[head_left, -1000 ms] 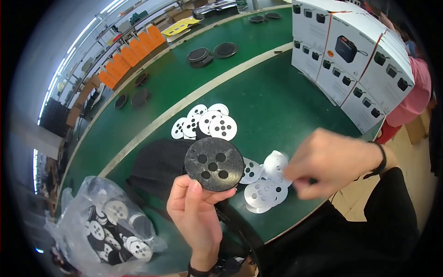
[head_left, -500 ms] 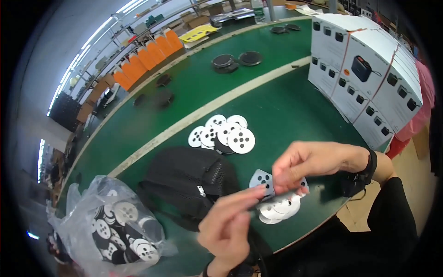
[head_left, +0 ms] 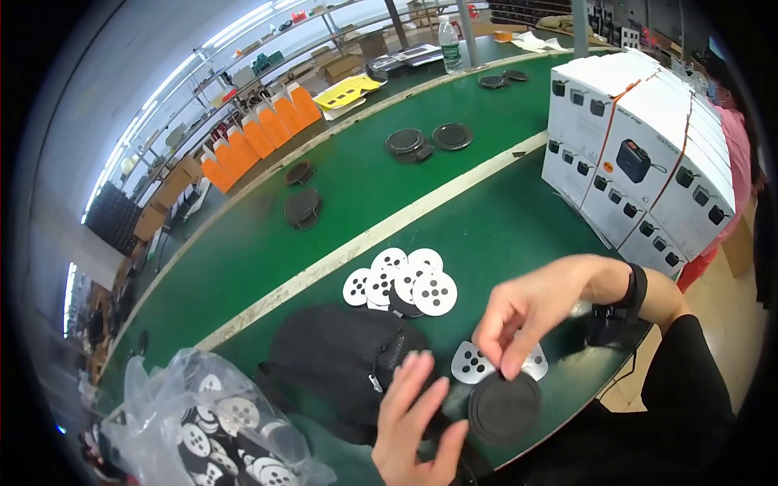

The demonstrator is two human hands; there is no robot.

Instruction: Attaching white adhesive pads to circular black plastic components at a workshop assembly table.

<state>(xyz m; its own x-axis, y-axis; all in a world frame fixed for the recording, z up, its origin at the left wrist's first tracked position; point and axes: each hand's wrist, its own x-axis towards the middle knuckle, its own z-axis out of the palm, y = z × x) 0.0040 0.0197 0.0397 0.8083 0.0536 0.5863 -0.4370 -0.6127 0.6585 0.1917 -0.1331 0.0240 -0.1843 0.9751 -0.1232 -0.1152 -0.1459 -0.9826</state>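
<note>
My right hand [head_left: 527, 312] is closed in a pinch, its fingertips at the upper rim of a black round pad [head_left: 504, 407] with a ridged edge. Behind those fingers lies a pale, shiny piece with black dots [head_left: 470, 362], partly hidden by the hand. To the left of the pad, my left hand [head_left: 413, 425] is open with its fingers spread, holding nothing. Its fingertips are close to a black fabric pouch [head_left: 332, 368] with a zipper. Beyond the pouch lies a loose pile of white round discs with black dots [head_left: 435, 293].
A clear plastic bag [head_left: 154, 405] full of similar discs stands at the lower left. White product boxes [head_left: 600, 154] are stacked at the right. Black round parts [head_left: 405, 143] lie across a pale strip [head_left: 373, 239] on the green table. Orange holders [head_left: 259, 138] line the far edge.
The black pad now shows below my right hand, where white pieces were visible before. My left hand has moved down and spread its fingers. The whole view has shifted somewhat.
</note>
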